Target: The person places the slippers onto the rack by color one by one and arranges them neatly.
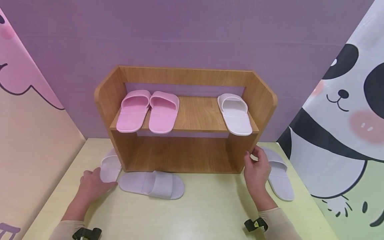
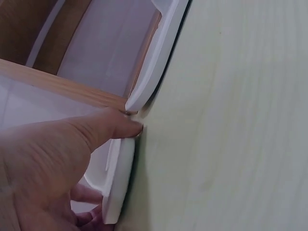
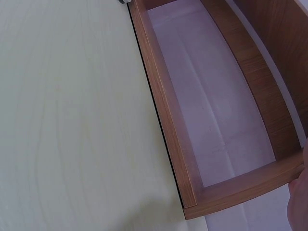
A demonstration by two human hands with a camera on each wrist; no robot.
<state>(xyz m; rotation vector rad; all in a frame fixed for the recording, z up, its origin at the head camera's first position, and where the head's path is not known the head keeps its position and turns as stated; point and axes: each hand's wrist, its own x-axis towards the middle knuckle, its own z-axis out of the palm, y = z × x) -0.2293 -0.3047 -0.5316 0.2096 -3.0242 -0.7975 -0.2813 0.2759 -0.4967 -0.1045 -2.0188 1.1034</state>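
Note:
My left hand [image 1: 93, 186] grips the front end of a pale slipper [image 1: 110, 168] lying left of a wooden shoe rack [image 1: 177, 172]. Its thumb and fingers sit on opposite sides of that end, and in the left wrist view the sole edge [image 2: 119, 183] shows between them. Crosswise in front of the rack lies another pale slipper [image 1: 136, 182], close to the left thumb. At the rack's right side panel, my right hand [image 1: 258, 171] holds the front edge between thumb and fingers. The right wrist view shows only a sliver of this hand [image 3: 299, 197] by the panel [image 3: 250, 187].
Two pink slippers [image 1: 133, 116] stand side by side on the upper shelf [image 1: 198, 113], with one white slipper [image 1: 237, 116] at its right end. A further pale slipper [image 1: 282, 181] lies on the table [image 1: 210, 213] right of the rack. A purple wall [image 1: 186, 33] rises behind.

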